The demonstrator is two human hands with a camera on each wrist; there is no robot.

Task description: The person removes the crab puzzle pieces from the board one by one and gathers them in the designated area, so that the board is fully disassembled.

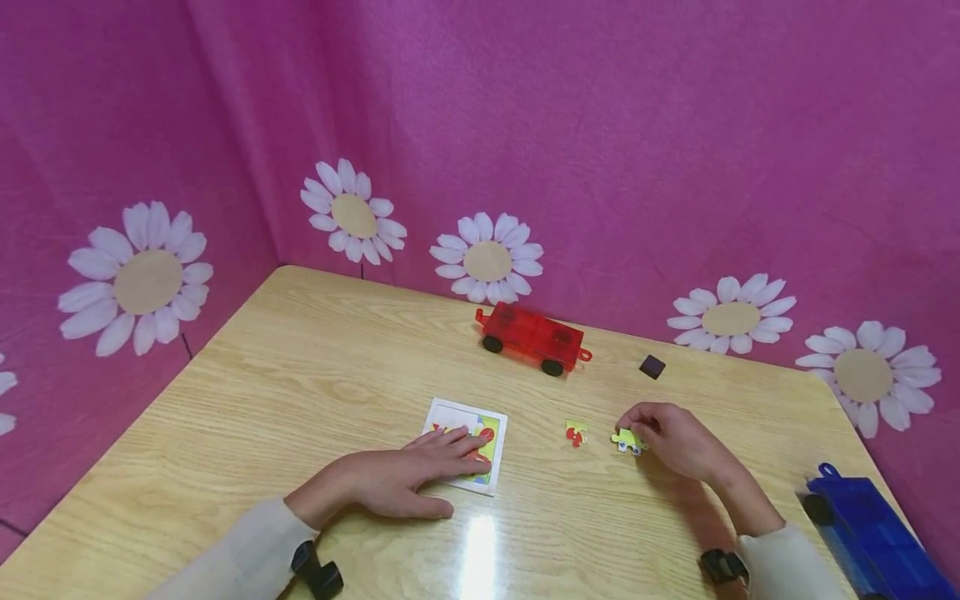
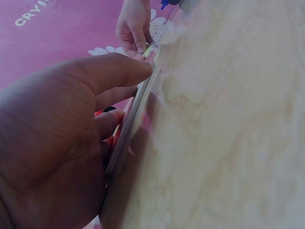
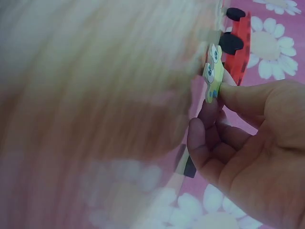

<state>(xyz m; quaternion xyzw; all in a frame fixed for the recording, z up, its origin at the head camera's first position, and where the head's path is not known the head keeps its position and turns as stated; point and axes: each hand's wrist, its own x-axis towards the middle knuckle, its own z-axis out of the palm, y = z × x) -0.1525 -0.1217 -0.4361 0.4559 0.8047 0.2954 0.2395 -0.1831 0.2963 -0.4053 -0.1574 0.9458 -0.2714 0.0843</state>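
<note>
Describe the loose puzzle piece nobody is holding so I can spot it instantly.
On the wooden table, look between the puzzle board and the right hand. The loose piece lies there alone, untouched, yellow-green with red, unlike the held piece.

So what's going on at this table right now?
A person is working on a small jigsaw on a wooden table. The left hand rests flat on the puzzle board, holding it down. The right hand pinches a yellow-green puzzle piece at the tabletop, right of the board. Another loose piece lies between them. A red toy wagon and a small dark square sit behind, and a blue toy wagon stands at the right edge.
</note>
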